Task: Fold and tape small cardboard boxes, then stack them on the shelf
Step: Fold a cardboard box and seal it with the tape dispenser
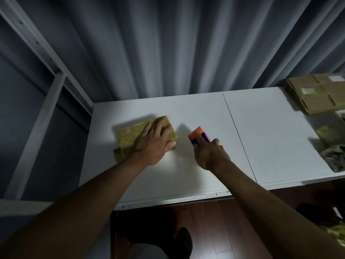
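Note:
A small cardboard box (128, 135), shiny with yellowish tape, lies on the white table (270, 137) left of centre. My left hand (155, 143) rests flat on its right half, fingers spread and the thumb down over the near edge. A brown flap of the box sticks out at its near left corner. Right of the box, my right hand (211, 154) grips an orange and blue tape dispenser (198, 136), with the index finger stretched along its top. The dispenser stands on the table, a short gap away from the box.
A stack of flat cardboard blanks (317, 94) lies at the table's far right corner, with crumpled wrapping (334, 146) in front of it. A grey metal shelf frame (46, 101) stands at the left. Grey curtains hang behind the table. Wooden floor shows below the near edge.

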